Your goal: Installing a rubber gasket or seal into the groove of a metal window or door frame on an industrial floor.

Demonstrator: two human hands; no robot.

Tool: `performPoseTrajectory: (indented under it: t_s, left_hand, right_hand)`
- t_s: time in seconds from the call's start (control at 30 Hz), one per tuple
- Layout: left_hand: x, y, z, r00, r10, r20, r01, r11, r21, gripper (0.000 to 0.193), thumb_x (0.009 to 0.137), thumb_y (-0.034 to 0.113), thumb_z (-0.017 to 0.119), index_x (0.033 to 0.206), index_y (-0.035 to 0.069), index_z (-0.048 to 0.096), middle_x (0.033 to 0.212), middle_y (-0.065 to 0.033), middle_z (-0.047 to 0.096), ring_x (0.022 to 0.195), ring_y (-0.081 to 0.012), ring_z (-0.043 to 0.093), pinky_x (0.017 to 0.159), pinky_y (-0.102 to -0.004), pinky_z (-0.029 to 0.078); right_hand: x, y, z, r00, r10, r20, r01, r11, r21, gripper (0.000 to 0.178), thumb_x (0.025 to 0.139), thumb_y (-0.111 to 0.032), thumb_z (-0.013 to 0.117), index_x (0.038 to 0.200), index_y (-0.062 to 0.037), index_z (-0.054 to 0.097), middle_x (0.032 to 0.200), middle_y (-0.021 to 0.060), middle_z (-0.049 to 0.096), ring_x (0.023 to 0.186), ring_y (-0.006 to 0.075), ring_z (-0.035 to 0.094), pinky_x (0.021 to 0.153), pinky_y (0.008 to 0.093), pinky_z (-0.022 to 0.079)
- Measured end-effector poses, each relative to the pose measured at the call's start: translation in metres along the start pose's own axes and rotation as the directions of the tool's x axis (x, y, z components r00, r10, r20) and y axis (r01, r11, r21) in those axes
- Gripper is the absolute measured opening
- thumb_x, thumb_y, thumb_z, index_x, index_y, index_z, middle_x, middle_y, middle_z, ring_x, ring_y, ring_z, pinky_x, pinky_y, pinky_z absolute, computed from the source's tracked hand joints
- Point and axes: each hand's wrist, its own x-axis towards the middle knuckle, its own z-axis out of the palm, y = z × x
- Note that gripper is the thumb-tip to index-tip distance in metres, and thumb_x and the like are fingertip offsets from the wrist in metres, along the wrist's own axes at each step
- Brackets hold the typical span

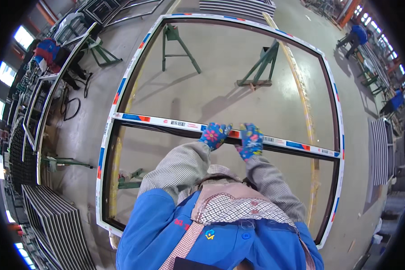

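Note:
A large window frame [121, 87], covered in white, blue and red protective film, lies across supports before me. Its crossbar [166, 121] runs from side to side, with a dark strip [166, 130] along the near edge. My left hand [215, 136], in a blue flowered glove, is closed at the bar's near edge, near the middle. Just to its right, my right hand [251, 141], gloved alike, bends its fingers over the bar, with the thumb on the near side. Whatever lies beneath the fingers is hidden.
Green trestles [265, 63] stand on the floor beyond the crossbar. A padded yellowish rail [301, 90] passes under the frame's right side. Stacked profile frames [54, 225] stand at lower left. Another person [54, 54] bends over work at far left; others are at far right.

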Motion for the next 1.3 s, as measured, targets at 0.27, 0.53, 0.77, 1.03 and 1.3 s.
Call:
performPoseTrajectory:
  t_s: [0.27, 0.53, 0.77, 1.03, 1.3]
  left_hand:
    - [-0.023, -0.034, 0.001, 0.995, 0.079, -0.062, -0.077, 0.997, 0.033, 0.046, 0.079, 0.018, 0.05, 0.124, 0.008, 0.047, 0.094, -0.0083, 0.055, 0.084, -0.0236, 0.056, 0.072, -0.0377, 0.044]
    - [-0.044, -0.093, -0.039, 0.997, -0.072, 0.005, 0.071, 0.978, -0.198, 0.046, 0.07, 0.045, 0.068, 0.098, 0.01, 0.059, 0.088, -0.0096, 0.058, 0.088, -0.0284, 0.058, 0.072, -0.0401, 0.047]
    - [-0.062, -0.146, -0.035, 0.965, -0.125, 0.231, 0.129, 0.992, -0.001, 0.031, 0.072, 0.04, 0.066, 0.083, 0.012, 0.062, 0.086, -0.008, 0.058, 0.088, -0.0267, 0.058, 0.072, -0.0397, 0.049]
    - [-0.065, -0.155, -0.042, 0.989, -0.114, 0.095, 0.118, 0.992, -0.037, 0.037, 0.068, 0.044, 0.068, 0.082, 0.011, 0.06, 0.083, -0.0081, 0.056, 0.082, -0.0273, 0.057, 0.068, -0.0394, 0.047]
    - [-0.051, -0.186, -0.03, 0.987, -0.105, 0.123, 0.103, 0.994, 0.022, 0.038, 0.069, 0.042, 0.067, 0.09, 0.011, 0.061, 0.085, -0.0075, 0.057, 0.086, -0.0261, 0.058, 0.072, -0.0381, 0.048]
  right_hand:
    - [0.044, -0.031, 0.021, 0.894, -0.059, 0.444, 0.123, 0.985, -0.117, 0.073, 0.069, -0.035, 0.071, 0.129, -0.0059, 0.04, 0.104, 0.0106, 0.056, 0.094, 0.0268, 0.057, 0.08, 0.0395, 0.044]
    - [-0.001, 0.091, -0.023, 0.96, 0.035, 0.279, -0.03, 0.999, -0.02, 0.038, 0.065, -0.033, 0.074, 0.089, -0.0086, 0.058, 0.083, 0.0109, 0.057, 0.08, 0.031, 0.057, 0.07, 0.0429, 0.046]
    - [-0.031, 0.186, -0.008, 0.894, 0.005, 0.448, 0.095, 0.975, -0.199, 0.041, 0.059, -0.044, 0.075, 0.08, -0.011, 0.061, 0.082, 0.0109, 0.057, 0.077, 0.0301, 0.059, 0.065, 0.0435, 0.048]
    - [-0.004, 0.178, -0.005, 0.846, -0.015, 0.532, 0.141, 0.97, -0.197, 0.043, 0.065, -0.047, 0.07, 0.088, -0.0114, 0.061, 0.083, 0.0097, 0.059, 0.08, 0.0283, 0.061, 0.068, 0.0424, 0.049]
    - [0.019, 0.176, 0.013, 0.887, -0.06, 0.458, 0.158, 0.971, -0.179, 0.044, 0.068, -0.053, 0.067, 0.087, -0.0137, 0.06, 0.081, 0.007, 0.058, 0.077, 0.0249, 0.06, 0.064, 0.0408, 0.049]
